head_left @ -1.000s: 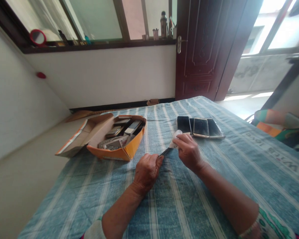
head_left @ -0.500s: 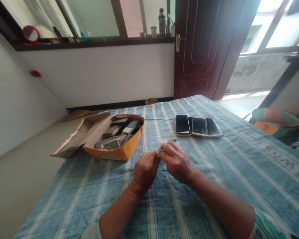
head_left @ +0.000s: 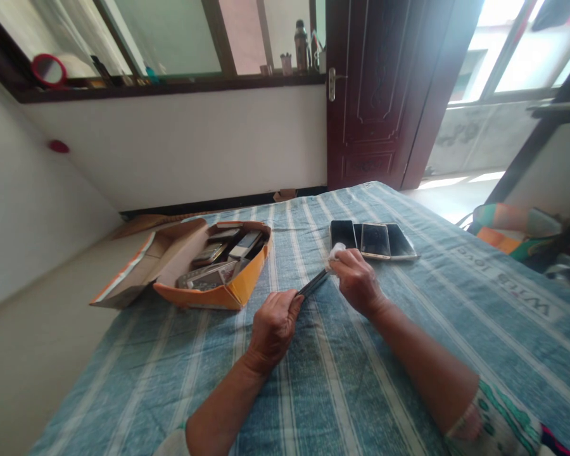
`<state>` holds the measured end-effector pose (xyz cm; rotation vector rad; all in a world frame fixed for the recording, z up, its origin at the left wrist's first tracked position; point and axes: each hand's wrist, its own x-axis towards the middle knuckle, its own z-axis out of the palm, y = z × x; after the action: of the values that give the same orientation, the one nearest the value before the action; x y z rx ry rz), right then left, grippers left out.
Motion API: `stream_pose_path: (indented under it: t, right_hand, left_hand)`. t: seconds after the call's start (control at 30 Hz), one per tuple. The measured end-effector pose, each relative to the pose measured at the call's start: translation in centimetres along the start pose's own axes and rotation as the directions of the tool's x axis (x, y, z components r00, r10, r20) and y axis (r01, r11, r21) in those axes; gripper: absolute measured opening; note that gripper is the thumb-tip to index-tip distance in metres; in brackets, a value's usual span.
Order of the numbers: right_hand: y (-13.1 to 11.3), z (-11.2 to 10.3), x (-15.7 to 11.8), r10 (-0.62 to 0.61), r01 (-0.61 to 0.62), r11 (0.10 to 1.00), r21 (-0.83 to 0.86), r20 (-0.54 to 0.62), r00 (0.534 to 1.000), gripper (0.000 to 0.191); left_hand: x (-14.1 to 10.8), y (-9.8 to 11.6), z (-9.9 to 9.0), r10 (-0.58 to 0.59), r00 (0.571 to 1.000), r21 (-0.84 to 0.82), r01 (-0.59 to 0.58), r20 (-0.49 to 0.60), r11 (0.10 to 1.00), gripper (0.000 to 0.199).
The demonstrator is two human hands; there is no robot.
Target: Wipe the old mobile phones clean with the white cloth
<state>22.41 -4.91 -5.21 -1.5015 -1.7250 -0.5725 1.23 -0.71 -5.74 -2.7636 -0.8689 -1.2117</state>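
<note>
My left hand (head_left: 273, 326) is closed on the near end of a thin dark phone (head_left: 314, 282), which is held edge-on and slants up to the right. Pinched in my right hand (head_left: 358, 278) is a crumpled white tissue (head_left: 336, 252), pressed against the phone's far end. Just behind that hand lie several phones: a dark one (head_left: 342, 234) at the left, a gold-rimmed one (head_left: 375, 241) in the middle and another dark one (head_left: 401, 241) at the right. Their screens face up, and some overlap.
An open orange cardboard box (head_left: 254, 269) with several old phones in it stands at the left, its lid (head_left: 145, 269) folded out leftward. A blue striped cloth (head_left: 209, 380) covers the bed-like surface. Beyond are a white wall and a dark red door (head_left: 375, 95).
My right hand has slid with the tissue up and to the right, along the phone to its far end, uncovering more of its edge. The left hand keeps its grip. The view shifted slightly.
</note>
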Motion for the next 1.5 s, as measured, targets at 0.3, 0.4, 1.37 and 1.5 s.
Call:
stream_pose_path:
  t: [0.3, 0.4, 1.37, 1.5]
  right_hand:
    - [-5.1, -0.6, 0.2, -0.217, 0.216, 0.967, 0.135, -0.003, 0.976, 0.034]
    - [-6.0, -0.6, 0.4, -0.273, 0.271, 0.957, 0.102, 0.004, 0.962, 0.032]
    - [0.6, 2.2, -0.1, 0.344, -0.395, 0.914, 0.097, 0.332, 0.878, 0.027]
    - [0.6, 2.1, -0.1, 0.323, -0.371, 0.927, 0.056, 0.381, 0.866, 0.027]
  left_hand:
    - [0.2, 0.1, -0.4, -0.057, 0.998, -0.065, 0.058, 0.028, 0.996, 0.033]
    - [0.3, 0.1, -0.6, -0.06, 0.997, -0.074, 0.063, 0.043, 0.995, 0.032]
    - [0.4, -0.7, -0.1, -0.208, 0.978, -0.131, 0.208, 0.012, 0.969, 0.041]
    - [0.3, -0.8, 0.0, -0.314, 0.948, -0.188, 0.317, 0.044, 0.93, 0.042]
